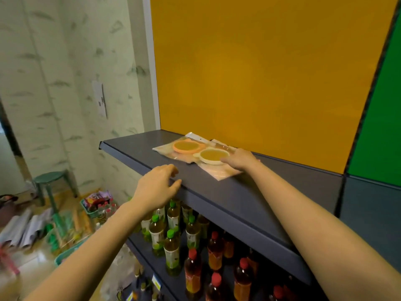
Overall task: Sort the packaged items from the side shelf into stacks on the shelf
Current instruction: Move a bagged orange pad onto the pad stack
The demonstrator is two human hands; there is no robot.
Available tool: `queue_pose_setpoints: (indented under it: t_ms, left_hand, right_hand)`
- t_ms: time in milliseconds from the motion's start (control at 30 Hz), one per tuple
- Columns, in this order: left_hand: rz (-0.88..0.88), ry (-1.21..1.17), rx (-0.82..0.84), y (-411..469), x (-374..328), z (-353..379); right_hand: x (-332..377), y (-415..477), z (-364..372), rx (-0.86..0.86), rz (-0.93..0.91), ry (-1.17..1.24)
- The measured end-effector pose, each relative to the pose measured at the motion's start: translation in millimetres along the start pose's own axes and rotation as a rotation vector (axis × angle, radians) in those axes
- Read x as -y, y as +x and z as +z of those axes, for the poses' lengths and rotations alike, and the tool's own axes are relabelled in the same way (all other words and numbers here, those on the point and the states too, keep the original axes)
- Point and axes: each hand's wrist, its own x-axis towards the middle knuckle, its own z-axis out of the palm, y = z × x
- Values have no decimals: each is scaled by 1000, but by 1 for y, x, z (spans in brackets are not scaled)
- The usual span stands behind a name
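Note:
Two clear plastic packages lie overlapping on the dark grey shelf (227, 192), against the orange back panel. The far package (186, 146) shows an orange ring-shaped item. The near package (213, 157) shows a cream ring-shaped item. My right hand (239, 159) lies flat on the near package's right side, fingers stretched toward the cream ring. My left hand (158, 187) hovers at the shelf's front edge, left of the packages, fingers loosely curled, holding nothing.
Below the shelf stand several green-capped tea bottles (172, 242) and red-capped bottles (214, 250). On the floor at left are green baskets (91, 210) with goods, papers, and a green stool (51, 181). A green panel (377, 118) borders the shelf at right.

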Motion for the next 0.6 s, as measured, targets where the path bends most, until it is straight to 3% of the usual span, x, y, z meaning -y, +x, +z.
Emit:
queue_pose_setpoints:
  t_ms: [467,600]
  left_hand:
    - [-13,-149,-20,142,93,51]
    - [-52,-126,48,180,113,64]
  right_hand:
    - [29,118,37,45,226,-95]
    - [24,124,22,93,311,35]
